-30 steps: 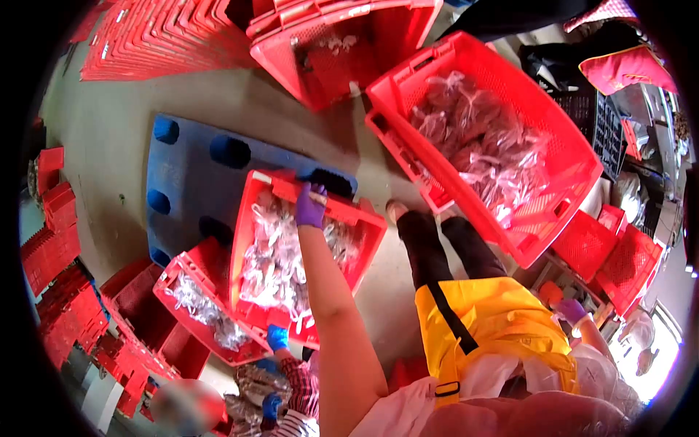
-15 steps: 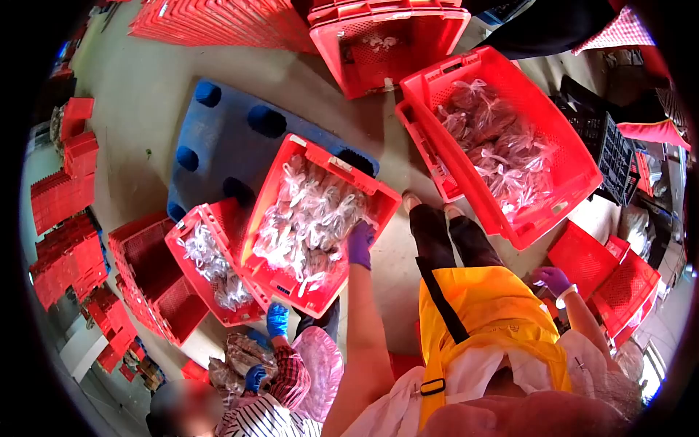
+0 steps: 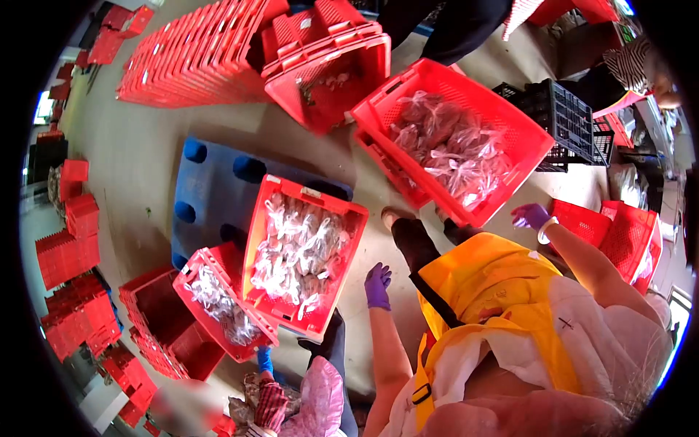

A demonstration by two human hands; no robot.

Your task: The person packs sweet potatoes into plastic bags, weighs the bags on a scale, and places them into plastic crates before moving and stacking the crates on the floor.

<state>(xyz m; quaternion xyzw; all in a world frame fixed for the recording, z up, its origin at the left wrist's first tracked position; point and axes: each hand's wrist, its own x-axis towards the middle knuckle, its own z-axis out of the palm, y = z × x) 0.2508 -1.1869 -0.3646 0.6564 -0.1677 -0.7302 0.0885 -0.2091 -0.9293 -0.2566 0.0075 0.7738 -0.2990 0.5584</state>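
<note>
My left hand [image 3: 378, 285], in a purple glove, hangs over the floor just right of a red crate [image 3: 309, 191] full of clear plastic bags. Its fingers are loosely apart and it touches nothing. My right hand [image 3: 531, 215], also purple-gloved, is held out with fingers apart, beside the lower right edge of a second red crate [image 3: 526, 128]. That crate sits tilted on another one and holds bags with reddish-brown contents. A smaller load of clear bags [image 3: 217, 306] lies in a red crate at the lower left.
A blue pallet [image 3: 211, 171] lies behind the bag-filled crates. Nested red crates [image 3: 196, 62] stand at the upper left, black crates [image 3: 571, 120] at the right. A co-worker's blue-gloved hand [image 3: 264, 360] is at the lower left crate. Another person's dark-clothed legs [image 3: 459, 29] are at the top.
My left hand has left the rim and bags of the middle crate and drawn back over the floor. My right hand has moved up and forward. The camera view has shifted.
</note>
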